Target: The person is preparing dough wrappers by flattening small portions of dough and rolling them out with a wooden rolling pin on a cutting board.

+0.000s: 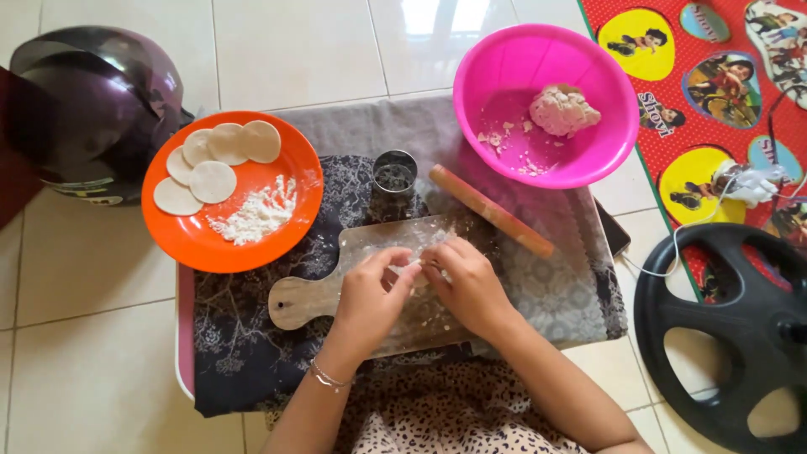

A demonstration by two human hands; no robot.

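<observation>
Where my left hand (pixel 370 294) and right hand (pixel 469 286) meet, fingers curled narrow, I cannot tell what they pinch; both rest on the floury wooden board (pixel 307 298). Beyond: rolling pin (pixel 492 212), pink bowl (pixel 504 160), tiled floor (pixel 84 286).

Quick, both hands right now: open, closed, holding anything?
Left hand: fingers curled, pinching something small over the floured wooden board; cannot tell what.
Right hand: likewise, fingertips meeting the left's.

Five dough discs (pixel 214 160), one orange plate (pixel 296 214), one pink bowl (pixel 504 50), one rolling pin (pixel 492 210), one cutting board (pixel 294 301)
</observation>
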